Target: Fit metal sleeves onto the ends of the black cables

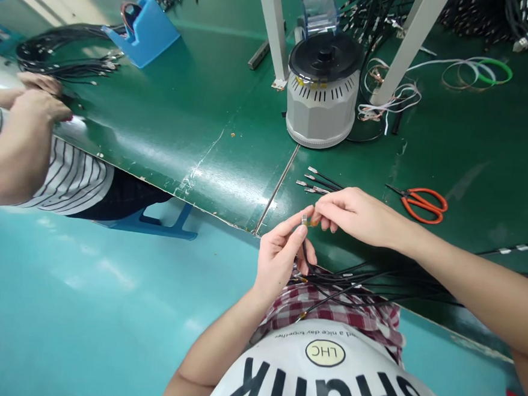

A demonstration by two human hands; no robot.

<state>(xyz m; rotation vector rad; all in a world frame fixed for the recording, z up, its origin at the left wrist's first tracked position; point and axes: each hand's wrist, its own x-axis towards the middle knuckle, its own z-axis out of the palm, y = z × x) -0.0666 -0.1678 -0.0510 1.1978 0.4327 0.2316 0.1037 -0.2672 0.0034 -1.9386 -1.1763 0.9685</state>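
Observation:
My left hand (280, 256) pinches a thin black cable just below its small metal connector end (305, 218), held up over the green table's near edge. My right hand (353, 214) meets it from the right, fingertips closed on the same connector end. Several more black cables (366, 283) fan out under both hands and across my lap. A few finished cable ends with metal tips (316, 180) lie on the table just beyond my right hand.
Orange-handled scissors (419, 204) lie right of my hands. A grey round machine with a black lid (322, 90) stands behind, between two white posts. Another person's hands (35, 100) work on a cable bundle at far left, near a blue box (144, 30).

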